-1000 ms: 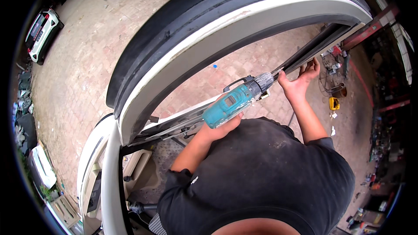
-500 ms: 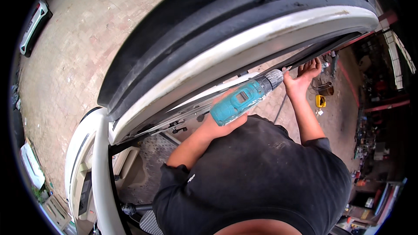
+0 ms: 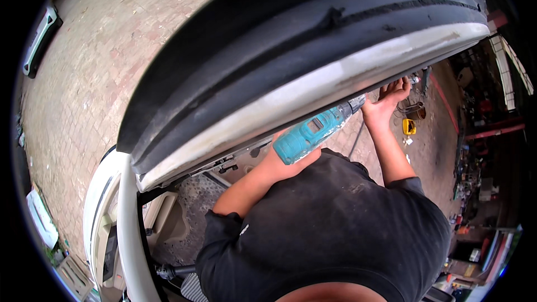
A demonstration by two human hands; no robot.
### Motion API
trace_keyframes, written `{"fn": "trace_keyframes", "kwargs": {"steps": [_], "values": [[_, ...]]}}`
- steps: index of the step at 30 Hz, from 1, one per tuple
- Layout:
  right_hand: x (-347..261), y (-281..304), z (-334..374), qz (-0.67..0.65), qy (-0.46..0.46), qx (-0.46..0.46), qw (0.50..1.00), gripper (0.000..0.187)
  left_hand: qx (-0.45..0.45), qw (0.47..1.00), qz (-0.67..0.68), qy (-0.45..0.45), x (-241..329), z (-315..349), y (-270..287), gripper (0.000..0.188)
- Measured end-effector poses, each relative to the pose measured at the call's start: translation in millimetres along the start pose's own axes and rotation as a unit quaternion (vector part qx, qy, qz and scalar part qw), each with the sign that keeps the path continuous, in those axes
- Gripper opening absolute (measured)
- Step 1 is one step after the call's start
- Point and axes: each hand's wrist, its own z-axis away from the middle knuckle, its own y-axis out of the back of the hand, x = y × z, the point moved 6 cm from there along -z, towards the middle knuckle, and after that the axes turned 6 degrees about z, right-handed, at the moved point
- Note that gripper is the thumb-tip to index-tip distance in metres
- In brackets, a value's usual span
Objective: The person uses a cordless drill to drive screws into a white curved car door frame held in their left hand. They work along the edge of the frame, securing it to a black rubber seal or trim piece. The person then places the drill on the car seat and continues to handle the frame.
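My left hand (image 3: 272,162) is closed around the grip of a teal cordless drill (image 3: 309,135), whose body tilts up toward the right. The drill's dark chuck (image 3: 354,104) sits close under the edge of a large curved white vehicle panel (image 3: 313,92) with thick black trim (image 3: 279,50). Beside the chuck, my right hand (image 3: 386,105) reaches up to the panel's underside. Its thumb is near the chuck and its fingers are raised, slightly bent and apart from the thumb. The panel hides the drill's tip and whatever the right fingertips touch.
A white vehicle body with a beige inner panel (image 3: 163,215) stands at the lower left. Beyond my right arm a yellow object (image 3: 409,127) lies on the floor. Shelves of clutter (image 3: 481,190) line the right side. A bumper-like part (image 3: 42,39) rests on the paving at far left.
The panel's lower edge now covers more of the chuck and my right thumb's tip. The view has shifted slightly. Both hands stay nearly where they were, the left still gripping the drill.
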Motion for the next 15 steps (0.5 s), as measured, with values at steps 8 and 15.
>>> {"fn": "trace_keyframes", "kwargs": {"steps": [8, 15], "values": [[3, 1, 2, 0.018, -0.008, 0.013, 1.000, 0.111, 0.037, 0.987, -0.122, -0.102, 25, 1, -16, 0.050], [4, 5, 3, 0.013, 0.009, 0.004, 1.000, 0.115, -0.005, 0.999, -0.038, 0.006, 25, -6, -17, 0.056]]}}
